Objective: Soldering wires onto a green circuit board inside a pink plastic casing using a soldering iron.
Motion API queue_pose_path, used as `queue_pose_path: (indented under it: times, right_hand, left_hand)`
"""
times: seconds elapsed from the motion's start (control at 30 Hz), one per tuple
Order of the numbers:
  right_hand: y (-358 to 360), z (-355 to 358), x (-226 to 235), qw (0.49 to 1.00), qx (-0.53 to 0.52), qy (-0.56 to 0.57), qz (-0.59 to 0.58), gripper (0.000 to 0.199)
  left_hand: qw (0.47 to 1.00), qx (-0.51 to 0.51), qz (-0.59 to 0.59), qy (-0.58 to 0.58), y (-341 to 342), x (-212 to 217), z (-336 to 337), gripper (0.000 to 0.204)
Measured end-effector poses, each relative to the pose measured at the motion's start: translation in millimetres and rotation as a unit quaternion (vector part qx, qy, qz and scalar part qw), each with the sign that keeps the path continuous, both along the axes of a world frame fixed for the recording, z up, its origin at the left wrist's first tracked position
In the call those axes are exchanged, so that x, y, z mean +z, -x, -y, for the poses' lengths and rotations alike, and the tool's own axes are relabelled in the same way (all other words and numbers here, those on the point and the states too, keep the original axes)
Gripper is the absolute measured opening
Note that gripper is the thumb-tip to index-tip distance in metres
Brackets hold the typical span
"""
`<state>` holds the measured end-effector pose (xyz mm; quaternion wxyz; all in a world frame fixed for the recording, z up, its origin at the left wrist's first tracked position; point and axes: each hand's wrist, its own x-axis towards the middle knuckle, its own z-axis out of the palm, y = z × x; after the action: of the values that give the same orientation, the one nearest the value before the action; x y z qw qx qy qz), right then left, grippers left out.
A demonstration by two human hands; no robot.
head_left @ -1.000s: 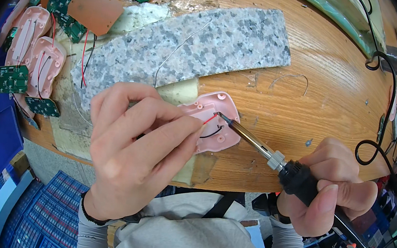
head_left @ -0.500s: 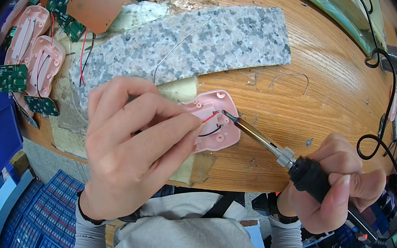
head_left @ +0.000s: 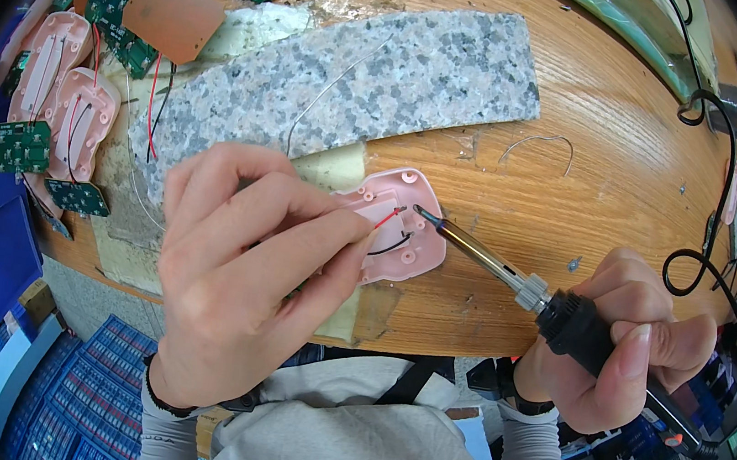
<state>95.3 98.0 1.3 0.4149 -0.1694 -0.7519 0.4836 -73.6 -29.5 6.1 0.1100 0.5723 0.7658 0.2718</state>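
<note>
A pink plastic shell (head_left: 421, 253) lies near the table's front edge, partly covered by my left hand (head_left: 259, 258). Thumb and fingertips of that hand pinch a red wire (head_left: 387, 219), whose bare end rests by a small metal contact in the shell. A black wire (head_left: 391, 246) curves to another contact below it. My right hand (head_left: 621, 344) is closed around the black handle of a soldering iron (head_left: 497, 269). The iron's tip sits just right of the red wire's end, with a slight gap. The shell's left part is hidden.
Behind the shell lies a speckled stone slab (head_left: 425, 71) with a thin solder wire (head_left: 341, 75) across it. Pink shells (head_left: 88, 117) and green circuit boards (head_left: 123, 16) crowd the left side. The iron's black cord (head_left: 719, 181) loops along the right edge.
Hardly anything has moved. The red wire's end and the soldering iron's tip have shifted by a very small amount; both hands keep their grips.
</note>
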Motion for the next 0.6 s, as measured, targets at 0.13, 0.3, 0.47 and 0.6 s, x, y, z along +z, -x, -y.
queue_pose_path:
  times: [0.13, 0.3, 0.47, 0.6]
  right_hand:
    - [0.4, 1.1, 0.6, 1.000, -0.011, -0.006, 0.005, 0.007]
    - [1.0, -0.9, 3.0, 1.000, -0.008, -0.006, 0.005, 0.012]
    - [3.6, 4.1, 2.3, 0.999, -0.033, 0.018, 0.015, 0.015]
    - [5.7, 6.3, 4.8, 0.998, -0.044, 0.041, 0.022, 0.017]
  left_hand:
    - [1.000, -0.003, 0.002, 0.005, 0.8, -0.1, 1.3, 0.018]
    - [1.000, -0.010, -0.003, 0.003, 0.1, -0.9, 3.0, 0.017]
    - [1.000, -0.006, 0.007, 0.002, 0.3, -1.3, 3.0, 0.017]
    - [1.000, -0.009, 0.005, 0.001, 0.9, 0.6, 2.7, 0.017]
